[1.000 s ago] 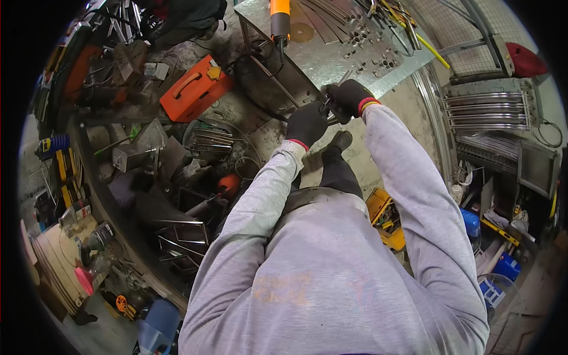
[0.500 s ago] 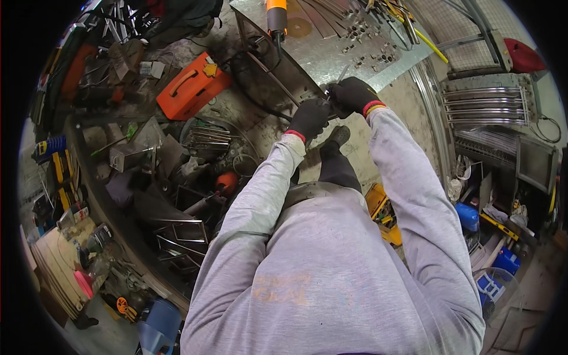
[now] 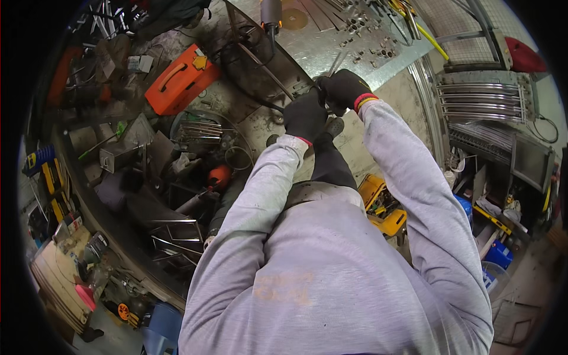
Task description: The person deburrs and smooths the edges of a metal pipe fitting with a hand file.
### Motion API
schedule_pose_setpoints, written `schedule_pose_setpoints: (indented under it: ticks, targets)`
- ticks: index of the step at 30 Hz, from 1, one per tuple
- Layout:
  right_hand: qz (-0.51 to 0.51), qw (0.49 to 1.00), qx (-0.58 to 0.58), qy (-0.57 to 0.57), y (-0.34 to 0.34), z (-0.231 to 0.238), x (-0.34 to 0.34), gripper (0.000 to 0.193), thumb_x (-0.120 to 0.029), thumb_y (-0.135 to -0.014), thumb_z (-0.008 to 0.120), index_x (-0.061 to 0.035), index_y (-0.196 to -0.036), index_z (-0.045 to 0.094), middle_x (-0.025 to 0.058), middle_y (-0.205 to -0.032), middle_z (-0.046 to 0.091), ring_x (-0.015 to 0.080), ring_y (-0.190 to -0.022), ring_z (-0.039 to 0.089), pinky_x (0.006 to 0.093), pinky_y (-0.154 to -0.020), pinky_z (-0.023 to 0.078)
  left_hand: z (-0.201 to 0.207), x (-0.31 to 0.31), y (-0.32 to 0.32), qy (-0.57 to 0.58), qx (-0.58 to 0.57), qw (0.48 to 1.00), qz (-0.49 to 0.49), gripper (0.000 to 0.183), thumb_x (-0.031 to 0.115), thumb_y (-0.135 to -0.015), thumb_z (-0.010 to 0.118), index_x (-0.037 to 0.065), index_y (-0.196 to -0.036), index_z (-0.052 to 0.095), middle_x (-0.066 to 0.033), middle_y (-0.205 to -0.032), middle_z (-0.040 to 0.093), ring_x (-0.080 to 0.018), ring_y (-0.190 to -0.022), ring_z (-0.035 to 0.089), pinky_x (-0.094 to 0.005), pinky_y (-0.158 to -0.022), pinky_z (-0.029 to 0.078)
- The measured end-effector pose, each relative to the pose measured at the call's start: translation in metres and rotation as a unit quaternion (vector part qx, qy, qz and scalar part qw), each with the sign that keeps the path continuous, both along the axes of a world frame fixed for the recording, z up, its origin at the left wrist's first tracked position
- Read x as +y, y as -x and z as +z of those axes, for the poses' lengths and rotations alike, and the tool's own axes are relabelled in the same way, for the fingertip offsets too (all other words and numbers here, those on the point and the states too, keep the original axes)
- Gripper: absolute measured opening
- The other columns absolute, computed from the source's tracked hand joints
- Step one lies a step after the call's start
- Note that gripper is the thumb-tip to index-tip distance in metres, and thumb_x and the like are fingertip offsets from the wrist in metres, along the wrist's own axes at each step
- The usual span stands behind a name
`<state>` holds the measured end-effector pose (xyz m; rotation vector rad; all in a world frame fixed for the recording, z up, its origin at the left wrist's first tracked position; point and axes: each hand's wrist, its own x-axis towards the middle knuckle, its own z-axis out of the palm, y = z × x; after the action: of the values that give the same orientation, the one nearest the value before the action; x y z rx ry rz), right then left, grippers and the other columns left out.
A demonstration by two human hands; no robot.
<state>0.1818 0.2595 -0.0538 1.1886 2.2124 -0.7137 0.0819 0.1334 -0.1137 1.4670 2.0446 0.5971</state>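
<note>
My two black-gloved hands meet in front of me, beside the corner of a metal-topped bench (image 3: 378, 71). My right hand (image 3: 348, 90) is closed, and a thin grey metal piece (image 3: 338, 61) sticks up past its fingers. Against it, slightly lower and nearer, my left hand (image 3: 304, 115) is closed too. What its fingers hold is hidden by the glove. A thin metal bar (image 3: 266, 72) slants down toward the left hand; whether they touch I cannot tell.
Short cut tube pieces (image 3: 370, 35) and a power tool (image 3: 271, 15) lie on the bench. An orange toolbox (image 3: 180, 80) stands left, above a bin of metal scrap (image 3: 148, 266). A yellow case (image 3: 378, 198) sits by my right forearm. Shiny tubes (image 3: 482, 100) are stacked right.
Both hands have shifted slightly left, staying together, and the left hand looks turned with more of its back showing. The metal piece has moved along with the right hand.
</note>
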Motion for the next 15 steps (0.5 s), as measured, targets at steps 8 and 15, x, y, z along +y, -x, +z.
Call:
schedule_pose_setpoints:
  ticks: [8, 15]
  targets:
    - [0.113, 0.989, 0.013, -0.099, -0.008, -0.008, -0.002, 0.029, -0.025, -0.095, 0.057, -0.0151, -0.118, 0.073, 0.0226, -0.1, 0.074, 0.0421, -0.096, 0.074, 0.0514, -0.085, 0.057, 0.007, -0.035, 0.004, 0.054, -0.068, 0.996, 0.012, 0.029, 0.032, -0.104, 0.052, 0.009, -0.101, 0.069, -0.0231, -0.095, 0.073, -0.0427, -0.091, 0.071, -0.0558, -0.075, 0.054]
    - [-0.124, 0.99, 0.052, 0.052, 0.001, 0.002, 0.008, 0.037, -0.041, -0.098, 0.054, -0.0125, -0.101, 0.078, 0.0174, -0.093, 0.077, 0.0346, -0.088, 0.075, 0.0466, -0.081, 0.057, 0.0, 0.017, 0.015, 0.002, 0.014, 0.999, -0.048, 0.025, 0.028, -0.097, 0.058, 0.011, -0.106, 0.073, -0.0187, -0.095, 0.076, -0.0405, -0.09, 0.074, -0.0529, -0.077, 0.057]
